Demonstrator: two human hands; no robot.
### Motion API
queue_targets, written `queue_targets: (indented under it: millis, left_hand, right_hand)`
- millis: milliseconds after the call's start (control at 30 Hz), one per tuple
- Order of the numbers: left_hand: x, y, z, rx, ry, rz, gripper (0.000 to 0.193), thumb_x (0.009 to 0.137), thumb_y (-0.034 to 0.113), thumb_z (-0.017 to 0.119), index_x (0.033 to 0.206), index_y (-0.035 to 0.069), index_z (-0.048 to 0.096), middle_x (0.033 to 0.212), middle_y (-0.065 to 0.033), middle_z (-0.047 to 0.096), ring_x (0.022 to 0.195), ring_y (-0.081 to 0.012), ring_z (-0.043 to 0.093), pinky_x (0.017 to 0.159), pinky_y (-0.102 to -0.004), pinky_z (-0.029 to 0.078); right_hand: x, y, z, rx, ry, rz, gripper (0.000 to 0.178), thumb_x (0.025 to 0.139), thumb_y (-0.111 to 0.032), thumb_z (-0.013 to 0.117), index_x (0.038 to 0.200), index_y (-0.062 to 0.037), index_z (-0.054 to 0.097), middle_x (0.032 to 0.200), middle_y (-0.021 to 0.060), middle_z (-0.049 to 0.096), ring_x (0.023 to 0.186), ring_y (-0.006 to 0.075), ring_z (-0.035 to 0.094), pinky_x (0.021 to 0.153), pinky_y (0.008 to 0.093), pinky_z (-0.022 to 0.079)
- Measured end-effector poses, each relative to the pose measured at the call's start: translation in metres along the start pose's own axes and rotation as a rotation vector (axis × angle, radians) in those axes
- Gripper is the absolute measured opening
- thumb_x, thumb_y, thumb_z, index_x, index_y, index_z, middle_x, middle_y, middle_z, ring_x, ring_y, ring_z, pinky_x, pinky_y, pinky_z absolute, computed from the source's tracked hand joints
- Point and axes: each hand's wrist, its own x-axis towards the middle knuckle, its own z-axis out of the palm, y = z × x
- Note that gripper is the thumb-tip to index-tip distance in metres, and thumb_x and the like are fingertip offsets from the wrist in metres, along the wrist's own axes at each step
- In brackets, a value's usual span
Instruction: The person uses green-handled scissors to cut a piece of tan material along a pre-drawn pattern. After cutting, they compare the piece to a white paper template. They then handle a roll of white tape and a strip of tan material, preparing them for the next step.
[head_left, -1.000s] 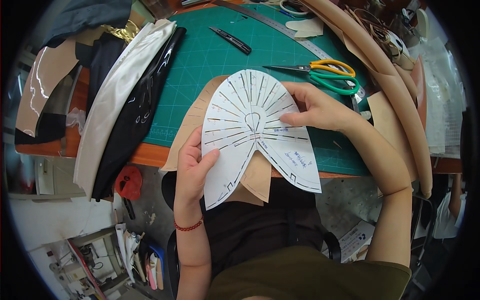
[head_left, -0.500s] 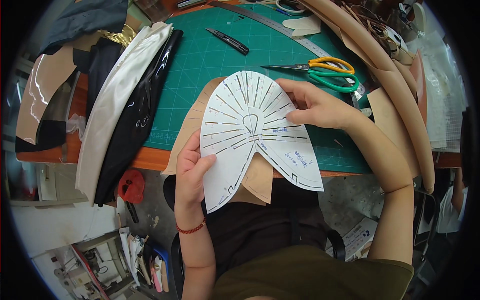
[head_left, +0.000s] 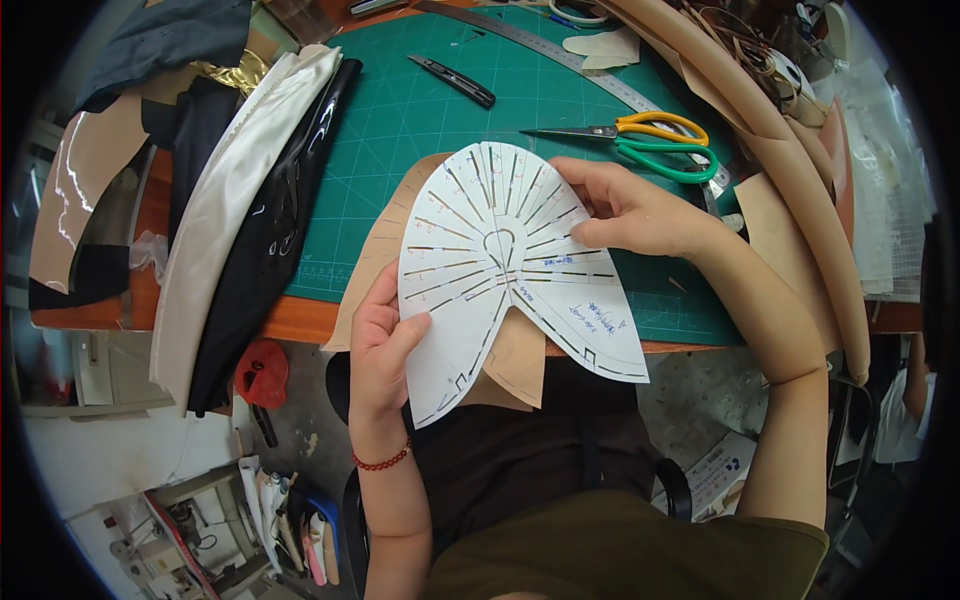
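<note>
A white paper pattern [head_left: 450, 330], rounded at the top with a notch at the bottom, is held between my hands. Dark slots fan out across it, with small handwriting on its right side. Behind it lies a tan leather-like piece [head_left: 375, 255], showing at the left and through the notch. My left hand [head_left: 385, 335] grips the pattern's left edge, thumb on its face. On the right edge my right hand [head_left: 625, 210] pinches it, thumb in front, fingers partly hidden behind. Scissors [head_left: 640, 137] with one yellow and one green handle lie just beyond my right hand.
A green cutting mat [head_left: 375, 115] covers the table, with a black utility knife [head_left: 452, 80] and a metal ruler [head_left: 560, 55] on it. White [head_left: 250, 200] and black [head_left: 285, 215] material rolls lie at the left. A long tan roll [head_left: 775, 160] curves along the right.
Almost nothing differs. The pattern's left side has shifted very slightly left, and the view has moved a little. Both hands keep their hold.
</note>
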Motion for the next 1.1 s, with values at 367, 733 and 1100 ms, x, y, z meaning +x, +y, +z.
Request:
queue_targets:
  millis: [367, 733, 1100]
  left_hand:
    - [0.0, 0.0, -0.003, -0.027, -0.01, 0.011, 0.057, 0.081, -0.006, 0.048, 0.136, -0.009, 0.038, 0.129, -0.0158, 0.055, 0.118, -0.0193, 0.055, 0.101, -0.0312, 0.041]
    - [0.0, 0.002, 0.014, -0.007, 0.072, 0.093, 0.045, 0.092, 0.0, 0.052, 0.135, -0.007, 0.039, 0.124, -0.016, 0.059, 0.112, -0.0186, 0.058, 0.098, -0.0292, 0.042]
    - [0.002, -0.006, -0.001, -0.19, 0.176, 0.127, 0.031, 0.096, 0.003, 0.049, 0.126, -0.004, 0.048, 0.114, -0.0131, 0.065, 0.105, -0.0149, 0.061, 0.094, -0.0274, 0.045]
  right_hand:
    - [0.002, 0.002, 0.003, 0.065, 0.022, -0.033, 0.053, 0.077, 0.005, 0.052, 0.129, 0.0004, 0.045, 0.111, 0.0073, 0.061, 0.1, 0.0101, 0.057, 0.088, 0.0244, 0.046]
    - [0.004, 0.0, -0.006, 0.082, 0.236, -0.186, 0.032, 0.088, -0.003, 0.06, 0.12, -0.0006, 0.054, 0.102, 0.0044, 0.065, 0.09, 0.0066, 0.06, 0.08, 0.0218, 0.048]
    - [0.001, -0.003, -0.002, 0.088, 0.181, -0.125, 0.033, 0.087, -0.007, 0.063, 0.118, 0.0034, 0.059, 0.107, 0.0054, 0.067, 0.096, 0.0091, 0.061, 0.088, 0.0237, 0.046]
